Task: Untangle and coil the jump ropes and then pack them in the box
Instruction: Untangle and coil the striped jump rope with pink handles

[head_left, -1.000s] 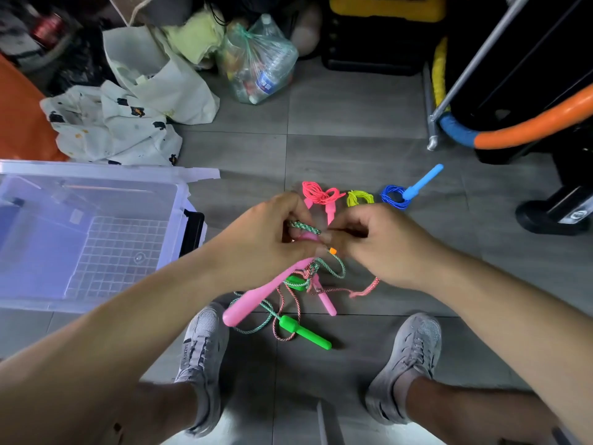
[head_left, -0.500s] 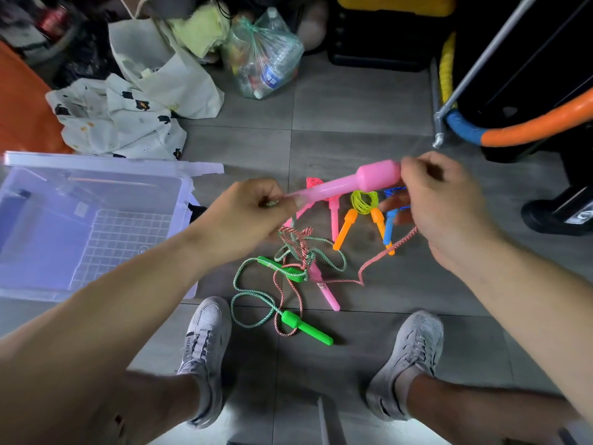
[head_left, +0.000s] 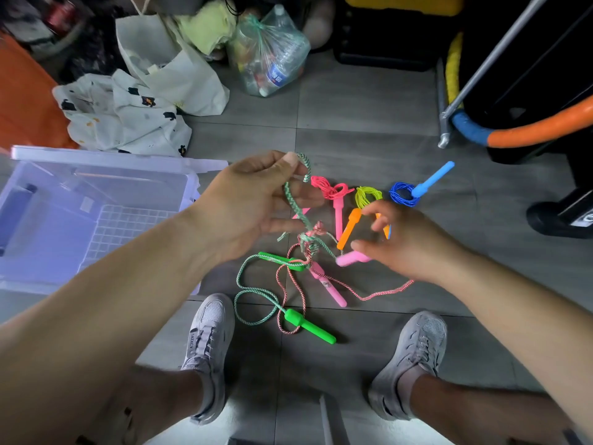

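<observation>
Left hand (head_left: 253, 200) grip: pinches the green-white rope (head_left: 294, 205), part raised off the floor (head_left: 353, 123). Storage box (head_left: 106, 159): no rope inside; green-white and pink-white rope (head_left: 378, 295) knotted together, uncoiled; right hand (head_left: 414, 248) released, fingers spread over a pink handle (head_left: 351, 260). Pink coil (head_left: 327, 187), yellow coil (head_left: 367, 195), blue coil (head_left: 401, 192): done, unpacked.

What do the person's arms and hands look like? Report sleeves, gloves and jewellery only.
Both arms are bare: no sleeve shows on the left forearm or the right forearm within the frame. The left hand and right hand wear no gloves, and no ring, watch or wristband shows. The right hand is blurred, so small details there are uncertain.
</observation>
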A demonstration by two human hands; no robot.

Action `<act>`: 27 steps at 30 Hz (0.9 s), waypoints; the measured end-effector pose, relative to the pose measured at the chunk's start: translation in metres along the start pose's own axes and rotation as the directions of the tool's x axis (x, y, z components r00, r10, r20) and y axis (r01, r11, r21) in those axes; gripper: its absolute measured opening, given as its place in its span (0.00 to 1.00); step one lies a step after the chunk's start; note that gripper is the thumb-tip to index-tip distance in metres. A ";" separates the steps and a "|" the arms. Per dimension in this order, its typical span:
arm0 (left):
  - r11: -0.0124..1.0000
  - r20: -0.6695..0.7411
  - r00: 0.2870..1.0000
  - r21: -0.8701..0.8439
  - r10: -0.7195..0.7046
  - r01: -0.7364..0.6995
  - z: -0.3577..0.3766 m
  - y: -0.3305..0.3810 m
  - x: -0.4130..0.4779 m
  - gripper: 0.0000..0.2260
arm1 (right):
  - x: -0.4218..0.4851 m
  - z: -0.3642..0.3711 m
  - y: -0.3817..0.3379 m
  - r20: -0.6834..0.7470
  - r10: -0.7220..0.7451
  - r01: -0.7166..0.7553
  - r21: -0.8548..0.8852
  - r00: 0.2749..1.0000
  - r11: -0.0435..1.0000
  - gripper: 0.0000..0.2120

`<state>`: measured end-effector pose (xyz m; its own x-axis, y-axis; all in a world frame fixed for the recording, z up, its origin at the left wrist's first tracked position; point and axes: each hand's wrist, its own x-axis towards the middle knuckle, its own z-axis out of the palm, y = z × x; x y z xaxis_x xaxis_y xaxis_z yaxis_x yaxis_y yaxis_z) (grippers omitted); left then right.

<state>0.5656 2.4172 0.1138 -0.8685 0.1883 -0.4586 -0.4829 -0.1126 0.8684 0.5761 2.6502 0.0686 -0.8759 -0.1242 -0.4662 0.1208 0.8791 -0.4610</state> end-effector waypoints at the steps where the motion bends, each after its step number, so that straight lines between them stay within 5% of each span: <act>1: 0.997 0.026 0.999 -0.066 -0.031 0.033 0.002 0.001 -0.001 0.09 | -0.002 0.001 -0.003 0.042 -0.036 0.034 0.038 0.998 0.999 0.27; 5: 0.969 0.091 0.992 -0.223 -0.092 0.110 0.005 0.004 -0.001 0.07 | -0.007 0.012 -0.012 0.095 -0.214 0.191 0.207 0.972 0.960 0.30; 9: 0.943 0.085 0.990 -0.305 -0.115 0.135 0.002 0.002 0.005 0.06 | -0.010 0.012 -0.021 0.058 -0.324 0.281 0.368 0.944 0.886 0.06; 10: 0.941 0.065 0.991 -0.310 -0.119 0.134 0.000 -0.002 0.008 0.06 | -0.008 0.013 -0.020 0.053 -0.325 0.281 0.387 0.944 0.878 0.08; 12: 0.951 0.018 0.990 -0.274 -0.142 0.141 -0.004 -0.016 0.013 0.06 | -0.001 0.019 -0.019 0.043 -0.260 0.211 0.464 0.965 0.860 0.14; 19: 0.943 -0.294 0.900 -0.188 -0.322 0.276 -0.040 -0.100 0.037 0.02 | 0.042 0.083 0.005 0.153 -0.030 -0.054 0.516 0.988 0.855 0.09; 24: 0.926 -0.470 0.798 -0.184 -0.377 0.329 -0.062 -0.152 0.060 0.03 | 0.069 0.137 0.047 0.356 0.135 -0.274 0.377 0.925 0.885 0.08; 27: 0.917 -0.539 0.755 -0.093 -0.374 0.387 -0.070 -0.180 0.074 0.04 | 0.078 0.164 0.072 0.330 0.250 -0.344 0.268 0.910 0.900 0.05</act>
<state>0.5808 2.3833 -0.0893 -0.5355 -0.3418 -0.7723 -0.7898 -0.1211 0.6012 0.5933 2.6279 -0.1246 -0.6130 -0.0453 -0.7887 0.5350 0.7108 -0.4567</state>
